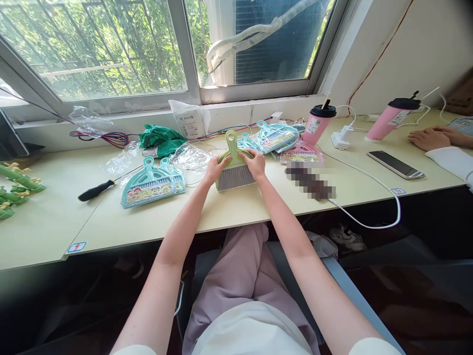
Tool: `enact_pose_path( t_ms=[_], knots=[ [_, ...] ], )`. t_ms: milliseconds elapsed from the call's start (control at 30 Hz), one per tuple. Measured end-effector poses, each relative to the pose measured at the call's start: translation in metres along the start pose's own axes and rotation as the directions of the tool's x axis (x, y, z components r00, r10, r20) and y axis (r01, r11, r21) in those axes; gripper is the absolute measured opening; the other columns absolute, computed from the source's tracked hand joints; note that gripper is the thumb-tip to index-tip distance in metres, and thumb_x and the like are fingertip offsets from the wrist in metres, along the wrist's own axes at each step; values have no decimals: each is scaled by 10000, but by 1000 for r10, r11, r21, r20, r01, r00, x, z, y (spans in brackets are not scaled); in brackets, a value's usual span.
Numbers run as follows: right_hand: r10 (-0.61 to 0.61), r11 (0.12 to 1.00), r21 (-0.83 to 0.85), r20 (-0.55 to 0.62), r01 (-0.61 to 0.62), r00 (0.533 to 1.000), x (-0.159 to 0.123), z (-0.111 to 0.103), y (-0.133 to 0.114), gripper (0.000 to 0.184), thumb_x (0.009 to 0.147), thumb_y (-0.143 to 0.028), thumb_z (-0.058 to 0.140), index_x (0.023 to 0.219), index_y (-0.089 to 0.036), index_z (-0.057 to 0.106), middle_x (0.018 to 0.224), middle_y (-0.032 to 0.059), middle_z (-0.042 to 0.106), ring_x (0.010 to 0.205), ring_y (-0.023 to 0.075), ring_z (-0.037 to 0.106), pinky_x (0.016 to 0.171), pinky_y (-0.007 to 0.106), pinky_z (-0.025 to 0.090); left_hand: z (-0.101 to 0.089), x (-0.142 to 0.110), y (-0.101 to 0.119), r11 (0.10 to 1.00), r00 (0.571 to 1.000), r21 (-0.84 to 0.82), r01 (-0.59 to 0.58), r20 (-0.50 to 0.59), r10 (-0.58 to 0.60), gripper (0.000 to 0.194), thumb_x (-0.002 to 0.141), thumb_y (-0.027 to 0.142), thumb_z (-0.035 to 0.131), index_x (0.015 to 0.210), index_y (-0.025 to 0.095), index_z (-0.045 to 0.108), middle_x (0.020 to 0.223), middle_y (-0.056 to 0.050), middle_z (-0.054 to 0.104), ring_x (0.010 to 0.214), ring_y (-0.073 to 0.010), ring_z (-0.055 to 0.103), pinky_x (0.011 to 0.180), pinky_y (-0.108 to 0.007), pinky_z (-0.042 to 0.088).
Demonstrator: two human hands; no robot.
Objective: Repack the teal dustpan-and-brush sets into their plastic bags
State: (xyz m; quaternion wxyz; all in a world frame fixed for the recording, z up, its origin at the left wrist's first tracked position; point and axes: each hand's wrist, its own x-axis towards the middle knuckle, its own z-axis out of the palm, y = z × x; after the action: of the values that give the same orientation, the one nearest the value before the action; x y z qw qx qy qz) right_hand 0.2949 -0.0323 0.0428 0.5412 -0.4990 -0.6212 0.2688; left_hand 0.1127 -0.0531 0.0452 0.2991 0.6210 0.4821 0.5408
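A green hand brush (232, 160) with grey bristles stands upright near the table's front, bristles down, its looped handle pointing up. A green edge, perhaps of a dustpan, shows behind it. My left hand (217, 168) grips its left side and my right hand (254, 163) its right side, thumbs on the front face. Left of my hands lies a wrapped light-blue dustpan and brush set (153, 185). Behind my right hand are more wrapped blue sets (275, 137) and a wrapped pink one (303, 154).
A black-handled screwdriver (96, 191), green bag (161, 139) and clear wrappers lie left. On the right are two pink cups (318, 125), a charger (343, 137), a phone (396, 164), a blurred dark object (310, 181) with a white cable, and another person's hands (428, 139).
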Motion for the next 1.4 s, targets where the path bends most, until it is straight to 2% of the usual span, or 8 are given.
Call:
enact_pose_path(
  t_ms=[167, 533, 733, 867, 933, 1067, 1267, 1400],
  knots=[
    [23, 999, 30, -16, -23, 1000, -1, 1, -2, 298, 833, -476, 763, 992, -229, 809, 1058, 46, 809, 1025, 248, 737, 938, 369, 552, 0, 2, -2, 995, 999, 89, -51, 21, 49, 560, 773, 678, 679, 581, 202, 454, 582, 11, 391, 609, -137, 372, 583, -294, 269],
    [60, 995, 85, -18, -58, 998, 3, 2, 3, 367, 796, -542, 767, 951, -213, 819, 983, 59, 811, 995, 266, 736, 932, 400, 577, 6, -4, 6, 991, 998, 124, -48, -29, 52, 484, 773, 595, 670, 575, 204, 462, 587, 3, 412, 617, -143, 368, 597, -305, 287],
    [60, 978, 198, 25, -64, 998, 12, -9, 7, 538, 945, -656, 541, 1124, -208, 780, 1088, 90, 798, 1053, 231, 733, 916, 356, 565, -3, 3, -1, 990, 993, -126, 56, -94, -69, 386, 774, 499, 760, 629, 188, 583, 629, 2, 555, 667, -153, 550, 649, -282, 436],
    [249, 964, -69, -84, -255, 965, 18, -18, 20, 487, 1057, -466, 375, 1208, -180, 739, 1204, 124, 770, 1120, 244, 706, 941, 381, 541, -24, 13, -9, 908, 946, -413, 69, -261, -191, 342, 753, 489, 798, 890, 190, 705, 873, -42, 734, 826, -188, 681, 754, -296, 540],
    [276, 911, -312, -22, -269, 961, 13, -15, 24, 401, 1029, -420, 477, 1230, -189, 735, 1284, 131, 738, 1235, 289, 648, 1019, 436, 502, -35, 16, -13, 879, 929, -474, 43, -304, -209, 392, 736, 484, 830, 979, 202, 709, 975, -61, 762, 924, -212, 710, 815, -318, 573],
    [203, 797, -603, 240, -18, 949, -3, 4, 20, 478, 913, -507, 691, 1299, -226, 709, 1489, 142, 608, 1414, 361, 500, 1156, 549, 381, -47, 20, -26, 854, 886, -513, 84, -354, -300, 420, 760, 422, 858, 1082, 212, 686, 1059, -80, 770, 1073, -245, 722, 933, -372, 600],
    [167, 834, -537, 462, 126, 871, -3, 11, 22, 371, 877, -219, 724, 1236, -311, 742, 1510, 49, 597, 1420, 301, 511, 1196, 526, 375, -44, 16, -33, 791, 837, -599, 126, -364, -409, 448, 796, 328, 864, 1178, 205, 664, 1118, -80, 776, 1116, -232, 728, 1010, -373, 605],
    [147, 919, -386, 517, 77, 843, 3, 8, 27, 612, 777, -8, 667, 1342, -240, 685, 1514, 105, 544, 1314, 249, 594, 1144, 401, 469, -41, 11, -26, 737, 832, -666, 115, -340, -438, 437, 760, 263, 896, 1137, 208, 681, 1107, -62, 778, 1143, -224, 723, 1051, -345, 585]
  ],
)
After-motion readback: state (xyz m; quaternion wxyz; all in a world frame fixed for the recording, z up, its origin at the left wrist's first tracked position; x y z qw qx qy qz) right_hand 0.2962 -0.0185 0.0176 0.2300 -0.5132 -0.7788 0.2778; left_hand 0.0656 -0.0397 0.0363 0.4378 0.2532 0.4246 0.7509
